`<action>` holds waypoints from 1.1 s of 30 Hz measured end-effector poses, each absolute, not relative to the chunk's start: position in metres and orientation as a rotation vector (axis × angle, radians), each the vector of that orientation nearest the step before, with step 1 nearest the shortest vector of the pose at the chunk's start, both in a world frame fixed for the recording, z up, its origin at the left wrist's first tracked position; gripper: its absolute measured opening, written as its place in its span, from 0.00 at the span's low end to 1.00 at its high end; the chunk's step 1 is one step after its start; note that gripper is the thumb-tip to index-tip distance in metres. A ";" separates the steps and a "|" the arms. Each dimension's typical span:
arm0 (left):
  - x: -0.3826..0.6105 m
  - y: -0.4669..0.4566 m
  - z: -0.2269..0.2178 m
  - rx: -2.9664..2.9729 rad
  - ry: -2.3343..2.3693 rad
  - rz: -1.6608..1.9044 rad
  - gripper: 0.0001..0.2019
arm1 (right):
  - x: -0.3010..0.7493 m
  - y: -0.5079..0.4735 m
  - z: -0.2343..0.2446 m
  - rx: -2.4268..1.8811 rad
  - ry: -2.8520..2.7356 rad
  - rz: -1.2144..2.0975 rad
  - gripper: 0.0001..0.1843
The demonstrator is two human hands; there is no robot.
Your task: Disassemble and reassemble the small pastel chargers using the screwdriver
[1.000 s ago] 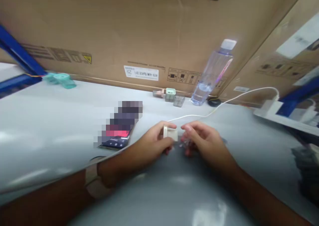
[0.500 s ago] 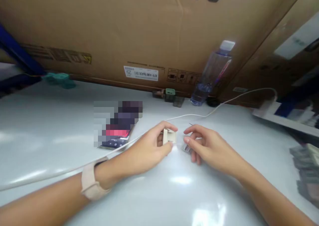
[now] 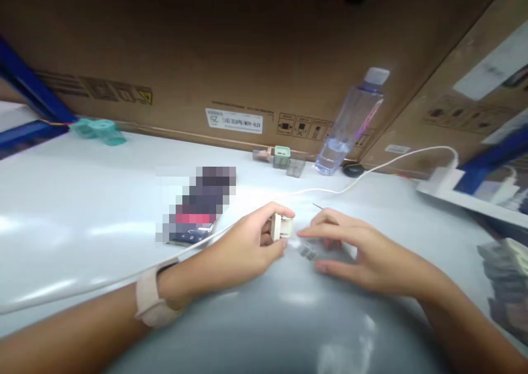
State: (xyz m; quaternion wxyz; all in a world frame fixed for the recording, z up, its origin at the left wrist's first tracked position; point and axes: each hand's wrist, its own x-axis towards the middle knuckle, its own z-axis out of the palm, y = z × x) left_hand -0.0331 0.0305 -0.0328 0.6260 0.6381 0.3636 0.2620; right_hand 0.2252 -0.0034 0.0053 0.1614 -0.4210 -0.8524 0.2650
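My left hand [image 3: 256, 239] is closed around a small cream plastic housing [image 3: 281, 227], its hollow side facing right. Thumb and fingers grip it by the edges. To the right of it, my right hand [image 3: 350, 247] hovers low with thumb and index finger spread apart and the other fingers partly bent. Below its index finger, small blurred clear-and-grey pieces [image 3: 307, 251] lie on the table; I cannot make out their kind. The tip of a thin dark rod [image 3: 317, 206] sticks out behind my right hand; whether the bent fingers touch it is hidden.
A phone [image 3: 192, 235], partly pixelated, lies left on the white table. A white cable [image 3: 330, 191] runs across to a power strip [image 3: 441, 181]. At the back stand a water bottle [image 3: 336, 137], a green plastic block [image 3: 282, 157] and a large carton [image 3: 177, 60]. Grey parts [image 3: 507, 286] are piled right.
My right hand has opened and drawn slightly right, its thumb now apart from the index finger, uncovering the small pieces. My left hand has turned the cream housing slightly.
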 end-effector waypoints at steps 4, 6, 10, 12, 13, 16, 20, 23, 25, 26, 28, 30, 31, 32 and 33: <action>-0.033 0.030 -0.030 1.487 0.846 0.608 0.20 | 0.223 -0.003 0.002 -1.197 -2.489 0.764 0.20; -0.033 0.030 -0.029 1.476 0.842 0.616 0.19 | 0.224 -0.001 0.001 -1.229 -2.468 0.746 0.17; -0.033 0.030 -0.030 1.480 0.806 0.628 0.17 | 0.229 0.004 -0.001 -1.296 -2.437 0.666 0.12; -0.034 0.031 -0.032 1.510 0.820 0.627 0.18 | 0.230 0.005 -0.001 -1.342 -2.439 0.664 0.10; -0.035 0.031 -0.032 1.530 0.835 0.625 0.18 | 0.230 0.005 0.000 -1.368 -2.440 0.671 0.10; -0.036 0.030 -0.032 1.578 0.836 0.586 0.16 | 0.228 0.003 0.001 -1.406 -2.444 0.699 0.12; -0.037 0.030 -0.029 1.580 0.814 0.559 0.14 | 0.226 0.003 0.001 -1.405 -2.454 0.712 0.11; -0.037 0.029 -0.027 1.602 0.835 0.570 0.15 | 0.227 0.004 0.001 -1.405 -2.444 0.693 0.09; -0.037 0.029 -0.026 1.618 0.830 0.564 0.16 | 0.227 0.004 0.002 -1.358 -2.405 0.650 0.08; -0.037 0.029 -0.026 1.620 0.824 0.560 0.16 | 0.227 0.004 0.002 -1.320 -2.367 0.615 0.08; -0.037 0.029 -0.025 1.613 0.809 0.550 0.15 | 0.225 0.003 0.002 -1.242 -2.277 0.538 0.07; -0.037 0.030 -0.026 1.610 0.806 0.551 0.15 | 0.220 0.002 0.001 -1.185 -2.197 0.485 0.08; -0.037 0.030 -0.026 1.611 0.807 0.556 0.16 | 0.217 0.001 0.000 -1.172 -2.169 0.466 0.08; -0.036 0.031 -0.026 1.611 0.808 0.557 0.17 | 0.213 0.001 -0.002 -1.151 -2.147 0.450 0.09; -0.036 0.031 -0.027 1.610 0.803 0.557 0.17 | 0.209 0.000 -0.005 -1.123 -2.127 0.439 0.10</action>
